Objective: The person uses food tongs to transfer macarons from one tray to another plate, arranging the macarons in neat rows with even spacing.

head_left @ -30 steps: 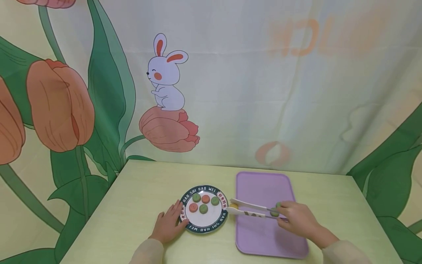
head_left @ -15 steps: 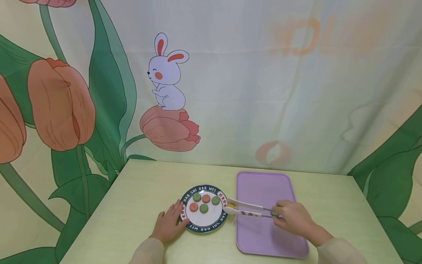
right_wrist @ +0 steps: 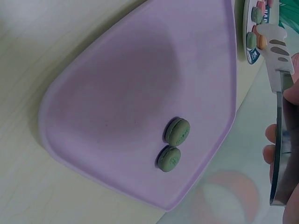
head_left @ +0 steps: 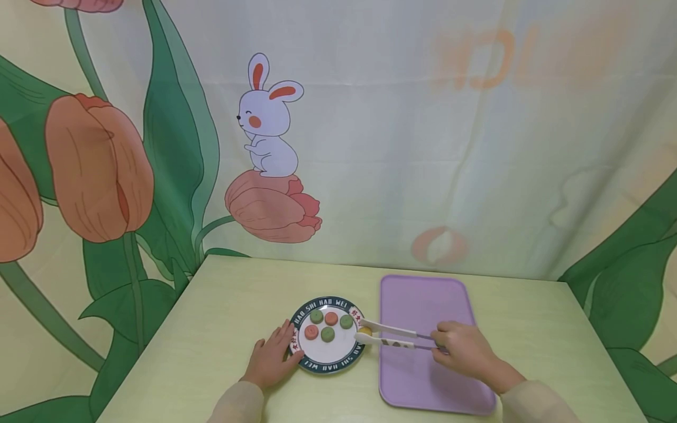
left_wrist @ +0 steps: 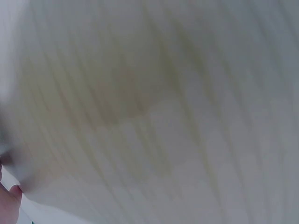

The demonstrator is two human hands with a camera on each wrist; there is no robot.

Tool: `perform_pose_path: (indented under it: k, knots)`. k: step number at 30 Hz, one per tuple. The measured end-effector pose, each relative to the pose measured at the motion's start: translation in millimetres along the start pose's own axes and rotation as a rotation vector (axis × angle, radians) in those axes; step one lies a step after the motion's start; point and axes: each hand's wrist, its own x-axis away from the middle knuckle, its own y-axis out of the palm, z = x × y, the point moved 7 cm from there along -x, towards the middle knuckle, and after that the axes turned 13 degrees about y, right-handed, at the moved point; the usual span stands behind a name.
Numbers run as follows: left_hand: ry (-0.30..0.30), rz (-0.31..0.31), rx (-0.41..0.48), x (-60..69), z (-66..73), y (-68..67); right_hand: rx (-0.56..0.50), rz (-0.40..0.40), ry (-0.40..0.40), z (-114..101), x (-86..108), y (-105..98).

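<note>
My right hand [head_left: 465, 352] grips a pair of tongs [head_left: 398, 343] with white patterned tips and metal arms. Between those tips, over the plate's right rim, is a yellow macaron [head_left: 366, 332]. The round plate [head_left: 325, 354] has a dark green lettered rim and bears several macarons, green [head_left: 328, 334] and pinkish orange [head_left: 311, 332]. On its left rim rests my left hand [head_left: 271, 357], fingers extended. Two green macarons [right_wrist: 177, 131] lie side by side on the purple tray [right_wrist: 103, 154] in the right wrist view; in the head view my right hand hides them.
The tray stands to the right of the plate on a pale wooden table [head_left: 238, 294]. Behind the table hangs a cloth [head_left: 370, 147] printed with tulips and a rabbit. A blurred pale sleeve fills most of the left wrist view.
The right hand has moved left with the tongs, bringing the yellow macaron from the gap beside the tray onto the plate's right rim. My left hand keeps its place.
</note>
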Motion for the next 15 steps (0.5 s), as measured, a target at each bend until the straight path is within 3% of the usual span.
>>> perform_pose_path:
  k: [15]
  knots:
    - [0.004,0.008,-0.006,-0.6,-1.1,1.0,0.020,-0.024,-0.006,-7.2,-4.8,11.5]
